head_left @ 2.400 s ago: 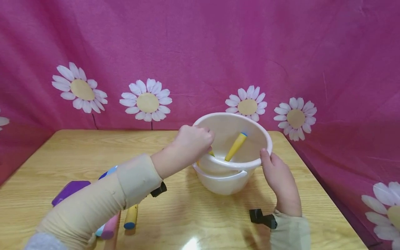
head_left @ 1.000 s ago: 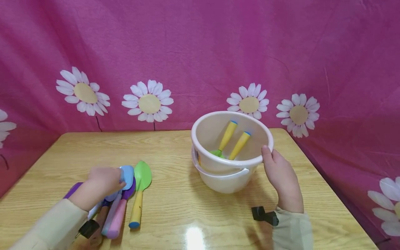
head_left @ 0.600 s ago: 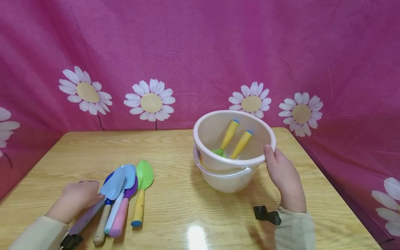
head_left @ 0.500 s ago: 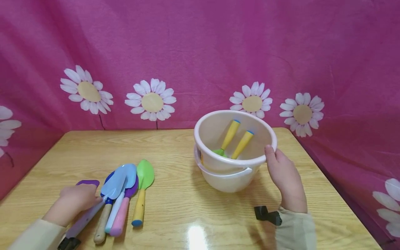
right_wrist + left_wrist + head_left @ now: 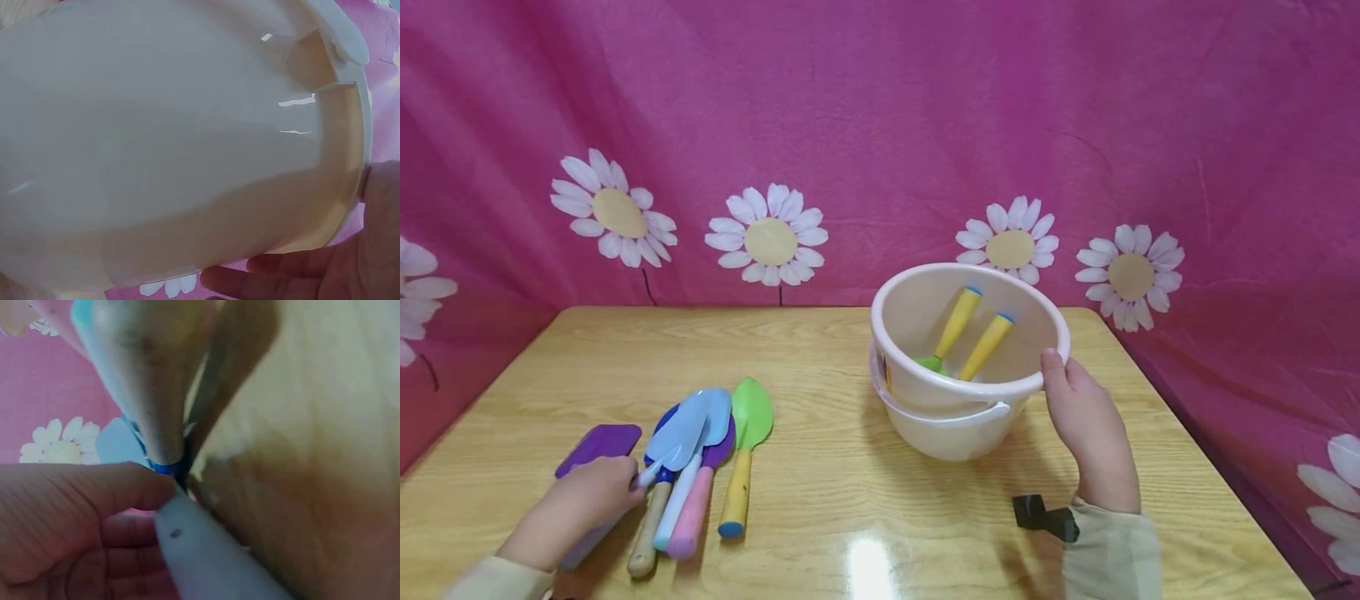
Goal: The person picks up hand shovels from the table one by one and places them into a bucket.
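My left hand pinches the light blue trowel near its neck; in the left wrist view the thumb lies against its pale handle. That trowel lies over other trowels on the table. Beside it are a wooden handle, a pink handle and a green trowel with a yellow handle. A purple blade shows behind the hand. My right hand grips the rim of the white bucket, thumb on top. Inside the bucket stand two yellow handles, one with green visible below.
The wooden table carries the trowels at left and the bucket at right. A pink cloth with white flowers hangs behind and around it. The bucket's handle hangs down at its front.
My left hand has let go of a trowel inside the bucket, where a second yellow handle stands. It has moved left and down to the light blue trowel. My right hand still holds the rim.
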A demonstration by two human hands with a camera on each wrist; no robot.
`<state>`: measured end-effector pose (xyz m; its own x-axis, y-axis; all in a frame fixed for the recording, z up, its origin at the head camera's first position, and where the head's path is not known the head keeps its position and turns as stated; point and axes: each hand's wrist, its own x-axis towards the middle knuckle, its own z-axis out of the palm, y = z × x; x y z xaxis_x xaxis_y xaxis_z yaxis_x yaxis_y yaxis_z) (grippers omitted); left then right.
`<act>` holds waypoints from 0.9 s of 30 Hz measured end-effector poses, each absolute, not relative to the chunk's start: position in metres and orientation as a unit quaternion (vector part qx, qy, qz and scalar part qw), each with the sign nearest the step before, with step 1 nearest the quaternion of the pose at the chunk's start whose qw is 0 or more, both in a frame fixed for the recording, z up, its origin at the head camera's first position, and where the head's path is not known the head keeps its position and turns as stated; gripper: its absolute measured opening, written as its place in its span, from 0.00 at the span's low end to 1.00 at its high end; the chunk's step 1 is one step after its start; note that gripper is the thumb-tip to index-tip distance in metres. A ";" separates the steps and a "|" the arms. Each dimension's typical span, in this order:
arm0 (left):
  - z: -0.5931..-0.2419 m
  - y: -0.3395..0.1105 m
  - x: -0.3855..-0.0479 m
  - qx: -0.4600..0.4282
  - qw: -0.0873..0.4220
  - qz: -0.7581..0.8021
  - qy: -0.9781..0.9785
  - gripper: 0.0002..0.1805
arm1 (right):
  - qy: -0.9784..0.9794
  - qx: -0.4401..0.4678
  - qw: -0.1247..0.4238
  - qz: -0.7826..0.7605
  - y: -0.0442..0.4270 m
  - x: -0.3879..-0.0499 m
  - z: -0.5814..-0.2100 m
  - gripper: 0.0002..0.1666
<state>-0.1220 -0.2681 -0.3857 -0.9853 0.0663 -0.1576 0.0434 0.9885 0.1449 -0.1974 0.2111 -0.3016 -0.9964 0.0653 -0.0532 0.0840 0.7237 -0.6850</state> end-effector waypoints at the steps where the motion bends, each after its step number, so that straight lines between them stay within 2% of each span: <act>1: -0.386 -0.268 -0.122 0.025 0.072 0.077 0.994 0.10 | 0.928 0.040 0.011 -0.370 0.211 -0.197 -0.302 0.45; 12: -0.393 -0.267 -0.118 0.020 0.018 0.136 0.990 0.12 | 0.927 0.038 0.004 -0.374 0.211 -0.199 -0.302 0.44; 21: -0.378 -0.268 -0.127 0.017 -0.034 0.129 0.991 0.11 | 0.925 0.041 0.006 -0.378 0.211 -0.199 -0.302 0.45; 27: -0.363 -0.264 -0.134 -0.002 0.005 0.137 0.991 0.08 | 0.925 0.041 0.005 -0.377 0.211 -0.199 -0.302 0.45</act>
<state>-0.1341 -0.2645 -0.3632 -0.9999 -0.0019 -0.0103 -0.0046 0.9626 0.2707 -0.1991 0.2109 -0.3019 -0.9966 0.0716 -0.0401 0.0792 0.7131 -0.6966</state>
